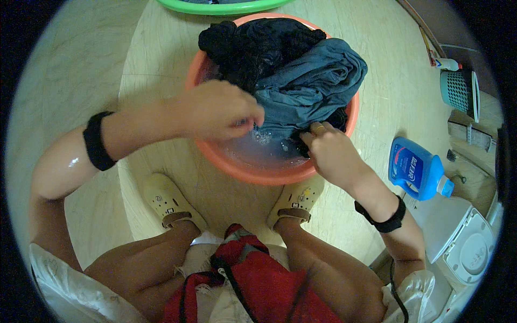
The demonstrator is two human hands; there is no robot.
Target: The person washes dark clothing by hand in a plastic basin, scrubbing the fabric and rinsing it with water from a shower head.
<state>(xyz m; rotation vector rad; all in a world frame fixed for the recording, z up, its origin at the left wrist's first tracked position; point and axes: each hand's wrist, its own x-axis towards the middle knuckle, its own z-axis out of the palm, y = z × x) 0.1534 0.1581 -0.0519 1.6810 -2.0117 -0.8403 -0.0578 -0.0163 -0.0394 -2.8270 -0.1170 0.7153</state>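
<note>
An orange plastic basin [258,178] on the floor holds cloudy, sudsy water [258,151] and wet clothes. A blue-grey garment [303,93] lies bunched over the basin's right side, with black cloth [266,44] heaped behind it. My left hand [226,109], slightly blurred, is over the left part of the basin with its fingers curled beside the blue-grey garment; whether it grips anything is unclear. With a ring on one finger, my right hand [331,151] pinches black cloth at the basin's right front rim.
Beyond the basin is the rim of a green tub [226,9]. A blue detergent bottle [416,169] is at the right, near a white lidded container [468,246]. Farther off are a teal perforated basket [456,91] and a small white bottle [447,63]. Yellow clogs [173,200] flank the basin's near side.
</note>
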